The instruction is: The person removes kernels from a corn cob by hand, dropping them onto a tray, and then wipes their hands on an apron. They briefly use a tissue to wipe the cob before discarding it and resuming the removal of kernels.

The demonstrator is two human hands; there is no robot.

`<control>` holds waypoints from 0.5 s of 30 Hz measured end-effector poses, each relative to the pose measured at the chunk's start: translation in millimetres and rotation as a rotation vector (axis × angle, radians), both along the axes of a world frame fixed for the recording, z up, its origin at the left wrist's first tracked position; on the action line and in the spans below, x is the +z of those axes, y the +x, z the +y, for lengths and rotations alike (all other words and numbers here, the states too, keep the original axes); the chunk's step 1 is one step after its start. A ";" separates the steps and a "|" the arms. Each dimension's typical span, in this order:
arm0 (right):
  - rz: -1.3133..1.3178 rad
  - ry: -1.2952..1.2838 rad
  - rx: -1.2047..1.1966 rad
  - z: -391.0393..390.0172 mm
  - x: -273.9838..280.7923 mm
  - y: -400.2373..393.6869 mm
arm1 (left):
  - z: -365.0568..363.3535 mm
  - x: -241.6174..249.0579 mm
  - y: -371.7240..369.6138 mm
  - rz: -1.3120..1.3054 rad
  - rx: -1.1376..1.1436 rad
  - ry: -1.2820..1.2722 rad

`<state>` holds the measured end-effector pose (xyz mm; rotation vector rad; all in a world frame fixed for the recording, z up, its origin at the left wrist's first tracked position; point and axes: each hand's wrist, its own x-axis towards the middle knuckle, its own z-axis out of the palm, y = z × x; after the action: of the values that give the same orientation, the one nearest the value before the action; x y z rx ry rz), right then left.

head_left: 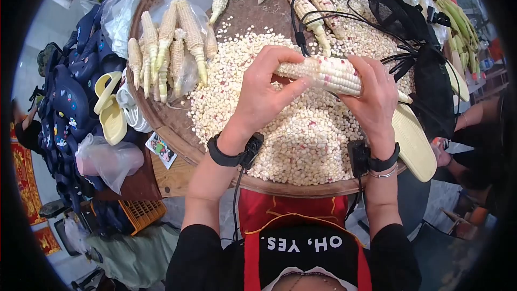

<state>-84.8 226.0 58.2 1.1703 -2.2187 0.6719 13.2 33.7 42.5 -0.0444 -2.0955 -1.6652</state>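
Note:
Between my two hands is a corn cob (336, 75), pale with a few red kernels and held roughly level. My left hand (267, 87) grips its bared end, thumb lying along the side. Around the other end, where rows of kernels still sit, my right hand (374, 89) is wrapped. Beneath them spreads a wide heap of loose white kernels (301, 140) on the round brown table (253, 8). Stripped cobs (180, 32) lie piled on a plastic bag at the left. Several cobs with kernels (307, 8) rest toward the back.
Black cables and a black mesh bag (396, 13) lie at the right of the table. A cream slipper (414, 143) overlaps the right rim. Many dark blue clogs (70, 102) and yellow slippers (111, 110) crowd the left side. Another person's arm (476, 114) is at the right.

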 end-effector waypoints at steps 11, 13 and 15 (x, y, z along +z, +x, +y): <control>-0.073 0.090 0.008 -5.1 -14.8 7.6 | -5.9 -14.4 -1.2 0.005 0.078 -0.122; -0.090 0.102 0.024 -5.9 -17.8 8.3 | -6.6 -22.1 -2.8 0.008 0.084 -0.065; -0.128 0.137 0.001 -7.5 -21.2 10.3 | -6.8 -23.9 -4.2 0.016 0.088 -0.011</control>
<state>-74.5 218.5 37.0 1.2253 -2.4041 0.6181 8.9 26.9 18.6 0.0303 -2.0643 -1.5972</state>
